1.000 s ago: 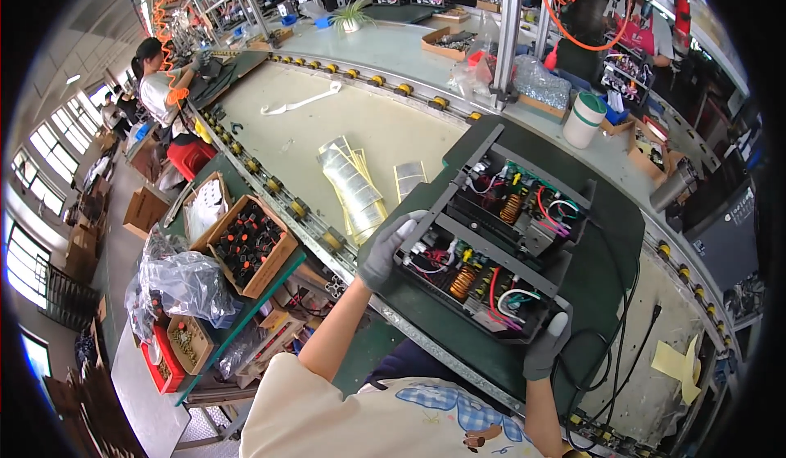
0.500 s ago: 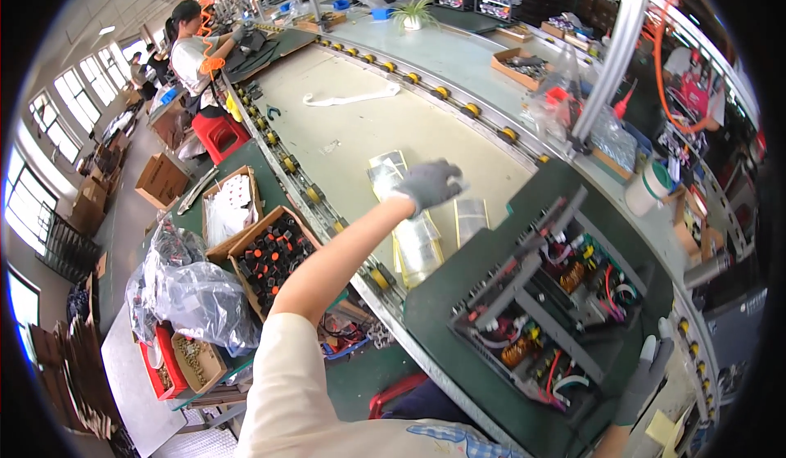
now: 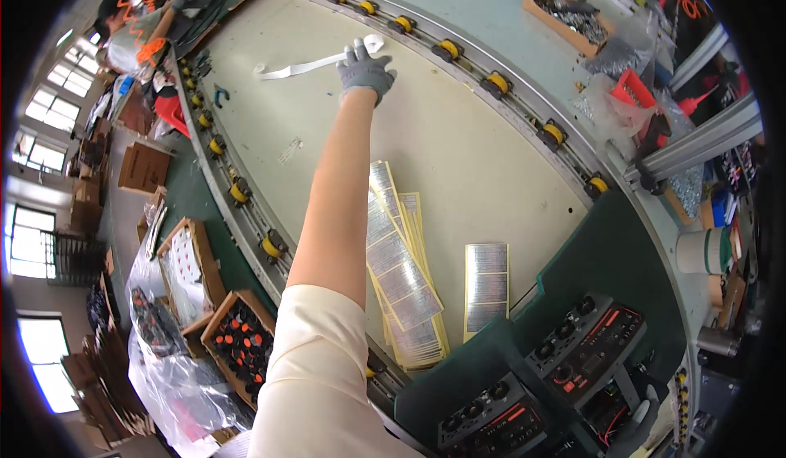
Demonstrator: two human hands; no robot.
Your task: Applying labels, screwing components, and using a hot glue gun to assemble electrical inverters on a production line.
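Note:
My left hand (image 3: 364, 73), in a grey glove, reaches far across the line with its fingers spread. It is over the white strip (image 3: 307, 67), beside the strip's rolled end (image 3: 374, 44); no grip on it shows. Below my forearm lie overlapping silvery label sheets (image 3: 401, 274) with yellow edges, and a separate label sheet (image 3: 487, 282) lies to their right. My right hand (image 3: 637, 432), also gloved, is at the lower right against the side of an open electronic device (image 3: 585, 347) with knobs and a dark panel. Its visible fingers look stretched out. A second device (image 3: 491, 421) stands beside it.
Roller rails (image 3: 495, 84) border the work surface on both sides. At left are a carton of black and orange parts (image 3: 239, 347) and plastic bags (image 3: 184, 392). A parts carton (image 3: 569, 20) and a metal post (image 3: 712, 139) stand at right. Another person (image 3: 135, 36) works at far left.
My left hand has moved forward from above the label sheets to the white strip. The view has tilted and shifted. My right hand remains beside the device.

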